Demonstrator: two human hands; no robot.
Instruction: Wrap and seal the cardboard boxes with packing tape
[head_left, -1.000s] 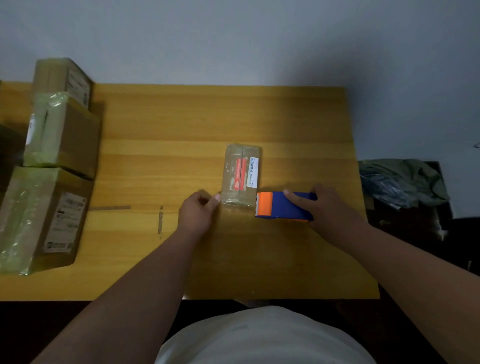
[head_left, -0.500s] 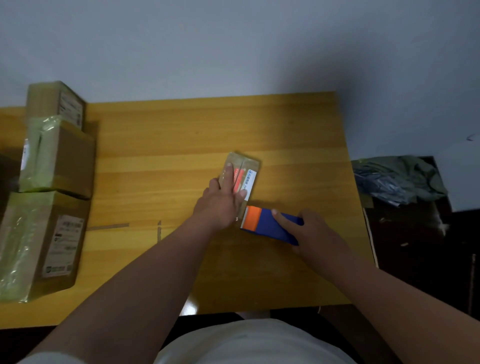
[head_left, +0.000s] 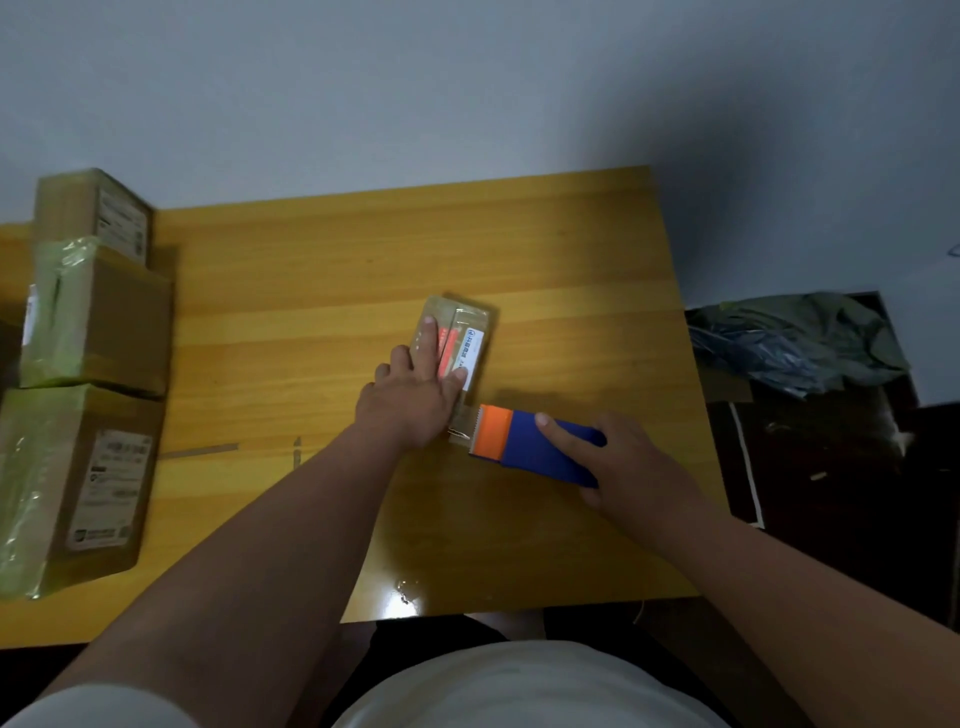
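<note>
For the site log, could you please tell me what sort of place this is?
Probably a small home or office parcel-packing spot: a plain wooden table against a bare wall, taped cardboard boxes with shipping labels stacked on the left, and a blue and orange tape dispenser in use.

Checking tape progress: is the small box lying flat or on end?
Flat: small box lies broad face up on the table, left hand pressing it.
</note>
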